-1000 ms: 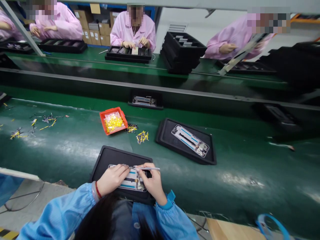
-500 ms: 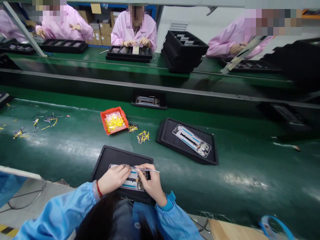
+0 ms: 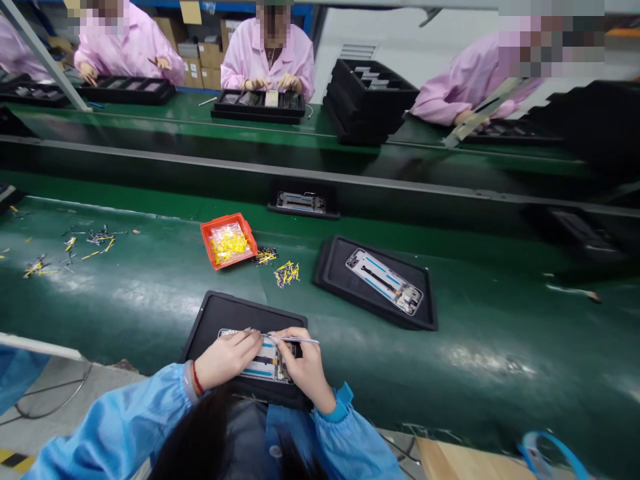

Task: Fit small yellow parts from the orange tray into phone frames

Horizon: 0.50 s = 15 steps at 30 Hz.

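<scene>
A black tray [image 3: 225, 317] lies at the near edge of the green bench, with a phone frame [image 3: 264, 365] in it. My left hand [image 3: 226, 359] rests on the frame's left part, fingers curled down against it. My right hand [image 3: 306, 365] is closed on thin metal tweezers [image 3: 295, 340], whose tips point left over the frame's top edge. Both of my sleeves are blue.
An orange bin [image 3: 229, 241] of yellow parts and loose yellow bits [image 3: 285, 273] lie beyond. A second black tray [image 3: 376, 281] with a phone frame sits to the right; a third tray [image 3: 303, 201] rides the belt. People in pink work at the far bench beside stacked trays [image 3: 367, 100].
My hands have hardly moved over the frame. The tray on the belt has drifted to the right. The people opposite have shifted their hands.
</scene>
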### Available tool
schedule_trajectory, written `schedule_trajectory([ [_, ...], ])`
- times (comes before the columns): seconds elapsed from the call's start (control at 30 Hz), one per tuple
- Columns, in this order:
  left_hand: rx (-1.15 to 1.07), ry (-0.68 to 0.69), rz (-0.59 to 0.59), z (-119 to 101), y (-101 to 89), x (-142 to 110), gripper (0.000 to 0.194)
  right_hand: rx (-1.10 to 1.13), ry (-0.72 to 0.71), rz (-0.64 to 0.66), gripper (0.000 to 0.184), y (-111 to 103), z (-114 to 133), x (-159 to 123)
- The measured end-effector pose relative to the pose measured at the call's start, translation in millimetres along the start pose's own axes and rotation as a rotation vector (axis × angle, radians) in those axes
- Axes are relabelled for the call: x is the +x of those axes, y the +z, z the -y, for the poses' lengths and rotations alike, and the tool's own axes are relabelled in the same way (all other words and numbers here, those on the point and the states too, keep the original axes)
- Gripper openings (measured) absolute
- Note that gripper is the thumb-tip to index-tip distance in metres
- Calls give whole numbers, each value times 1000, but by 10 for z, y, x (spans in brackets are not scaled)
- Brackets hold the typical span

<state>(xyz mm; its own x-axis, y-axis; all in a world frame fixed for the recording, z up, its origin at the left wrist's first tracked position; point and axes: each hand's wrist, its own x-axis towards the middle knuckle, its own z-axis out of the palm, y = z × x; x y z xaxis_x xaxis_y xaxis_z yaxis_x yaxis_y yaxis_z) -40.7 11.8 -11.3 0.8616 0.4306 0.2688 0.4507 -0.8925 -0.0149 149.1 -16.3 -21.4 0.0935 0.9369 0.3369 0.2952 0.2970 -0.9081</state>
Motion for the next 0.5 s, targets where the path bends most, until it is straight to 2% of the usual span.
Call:
schedule_trajectory([
  [0.1, -2, 7, -24, -5, 16, -2, 28, 9, 16, 0, 13, 6, -3, -8],
  [0.3, -9, -23, 30, -6, 21, 28, 24, -1, 49, -38, 13, 5, -15, -13],
  [0.5, -35, -71, -74, -12, 12, 74, 20, 4, 45, -42, 15, 1, -25, -12],
])
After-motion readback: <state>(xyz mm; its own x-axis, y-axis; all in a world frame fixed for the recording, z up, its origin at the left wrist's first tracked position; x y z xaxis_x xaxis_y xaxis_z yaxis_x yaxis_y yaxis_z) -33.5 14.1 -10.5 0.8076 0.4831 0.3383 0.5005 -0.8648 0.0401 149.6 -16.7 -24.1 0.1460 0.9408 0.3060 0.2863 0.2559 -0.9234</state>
